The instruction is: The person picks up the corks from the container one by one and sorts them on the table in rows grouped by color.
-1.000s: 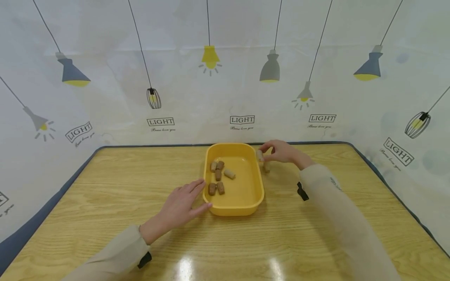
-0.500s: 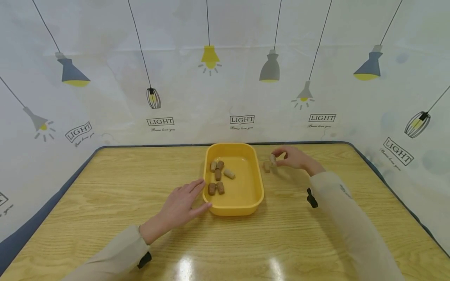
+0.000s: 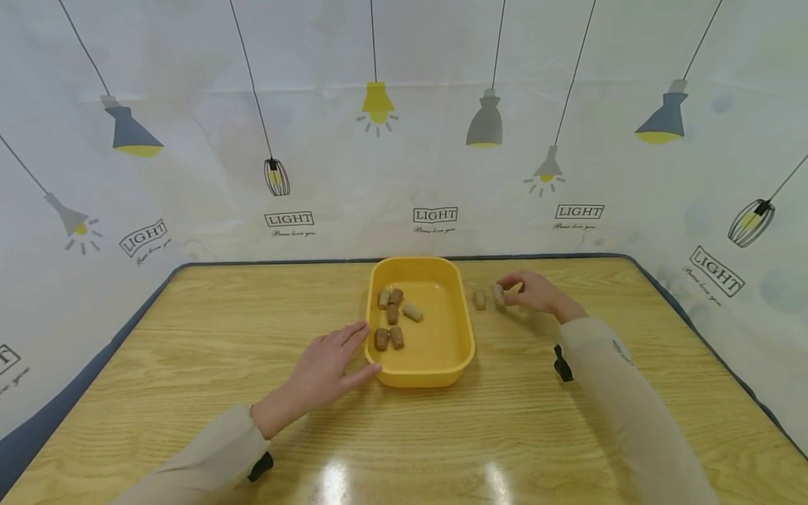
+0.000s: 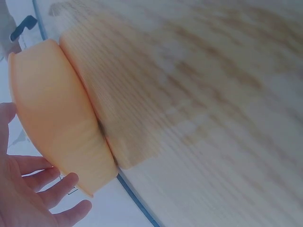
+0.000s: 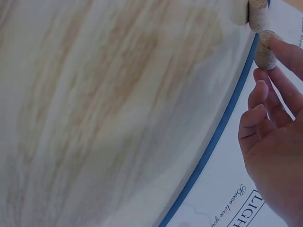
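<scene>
Thumb and index finger of my right hand (image 3: pixel 536 292) pinch a light cork (image 3: pixel 499 295) upright, to the right of the yellow tray (image 3: pixel 435 379). Beside it another light cork (image 3: pixel 480 300) stands on the table, a small gap away. In the right wrist view the pinched cork (image 5: pixel 265 50) shows a speckled end. My left hand (image 3: pixel 323 368) rests its straight, spread fingers and thumb against the tray's left rim. Inside the tray are several darker brown corks (image 3: pixel 396 338) at the left, plus a light cork (image 3: pixel 413 312) lying tilted near the middle.
The wooden table (image 3: pixel 265 301) carries the tray near its back edge. A white printed backdrop (image 3: pixel 353 175) rises behind and along both sides, with a dark blue border at the table's edge. Black straps (image 3: pixel 563 365) hang at both wrists.
My right hand has moved from beside the tray's right rim rightward and lower, carrying the light cork past the standing one. The left hand and the tray have stayed put.
</scene>
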### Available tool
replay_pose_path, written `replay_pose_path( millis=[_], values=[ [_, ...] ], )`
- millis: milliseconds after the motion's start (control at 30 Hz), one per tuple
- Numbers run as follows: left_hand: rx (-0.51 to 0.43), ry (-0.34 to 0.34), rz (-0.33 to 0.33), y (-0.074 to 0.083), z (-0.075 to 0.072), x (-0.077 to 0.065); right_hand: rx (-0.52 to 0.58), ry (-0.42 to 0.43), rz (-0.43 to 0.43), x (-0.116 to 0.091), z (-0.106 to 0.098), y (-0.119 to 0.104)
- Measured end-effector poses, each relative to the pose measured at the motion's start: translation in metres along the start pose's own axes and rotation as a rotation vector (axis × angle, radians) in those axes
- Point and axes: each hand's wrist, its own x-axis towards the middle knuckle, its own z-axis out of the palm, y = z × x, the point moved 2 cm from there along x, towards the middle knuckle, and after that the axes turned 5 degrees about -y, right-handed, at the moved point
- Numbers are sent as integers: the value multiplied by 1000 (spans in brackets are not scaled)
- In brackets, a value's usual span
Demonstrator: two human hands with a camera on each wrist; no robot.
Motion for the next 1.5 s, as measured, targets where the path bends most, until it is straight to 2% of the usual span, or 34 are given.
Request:
replay_pose_path(
  millis=[700,1133,1333,1500],
  values=[
    [19,11,4,1,0,0,-14,15,33,2,9,13],
    [-7,7,-4,0,0,0,-22,3,63,3,12,17],
    [-2,7,-3,0,-1,0,3,9,85,-2,6,9],
    [4,11,-1,1,-2,0,-3,35,25,0,-7,-5]
  ],
)
